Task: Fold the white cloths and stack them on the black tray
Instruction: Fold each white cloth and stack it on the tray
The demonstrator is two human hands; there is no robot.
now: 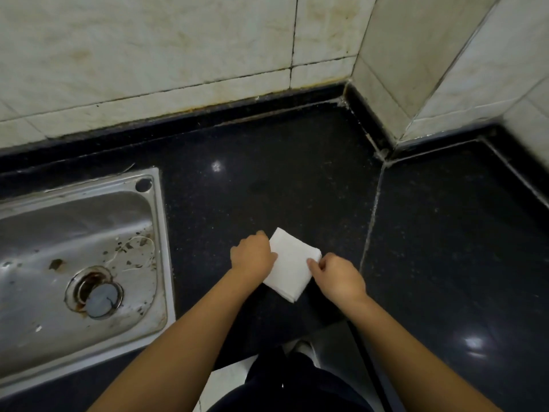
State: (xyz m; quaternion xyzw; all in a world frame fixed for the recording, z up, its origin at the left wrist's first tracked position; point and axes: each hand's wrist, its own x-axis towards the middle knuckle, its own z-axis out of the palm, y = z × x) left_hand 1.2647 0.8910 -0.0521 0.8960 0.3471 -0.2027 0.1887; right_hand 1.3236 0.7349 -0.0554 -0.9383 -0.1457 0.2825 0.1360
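A small white cloth, folded into a square of several layers, lies on the black stone counter near its front edge. My left hand rests on the cloth's left edge with its fingers curled over it. My right hand pinches the cloth's right corner between thumb and forefinger. No black tray is in view.
A dirty steel sink with a plugged drain is set into the counter at the left. Stained tiled walls close the back and form a corner at the right. A counter seam runs just right of the cloth.
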